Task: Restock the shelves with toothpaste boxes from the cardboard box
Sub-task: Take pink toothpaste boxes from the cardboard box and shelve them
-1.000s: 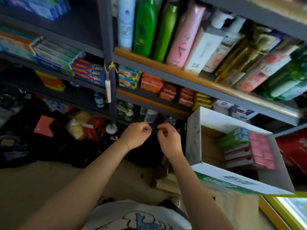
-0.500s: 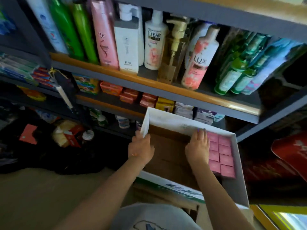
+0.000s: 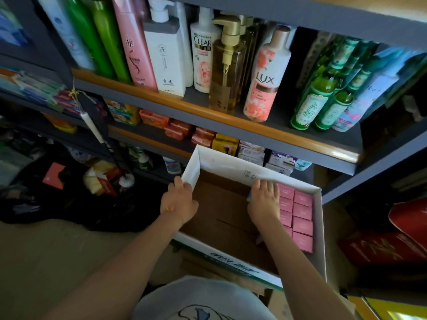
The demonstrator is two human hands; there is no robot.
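Observation:
An open cardboard box (image 3: 231, 166) with white flaps sits tilted below the shelves. Toothpaste boxes (image 3: 300, 211) are stacked against its right wall, their pink ends facing me. The box's left half shows bare brown cardboard. My left hand (image 3: 179, 202) grips the box's left wall near the far corner, thumb outside. My right hand (image 3: 264, 203) is inside the box, laid against the left side of the toothpaste stack with fingers straight toward the far wall. Its thumb is hidden.
Grey shelves (image 3: 208, 114) stand right behind the box. Shampoo and body wash bottles (image 3: 166, 54) fill the upper level and soap packs (image 3: 180, 129) the one below. More toothpaste boxes (image 3: 34, 88) lie on the left shelf. Dark bags (image 3: 57, 199) lie on the floor at left.
Both hands left the spot in front of the lower shelf and moved right to the cardboard box. The left took hold of its wall and the right went onto the toothpaste stack.

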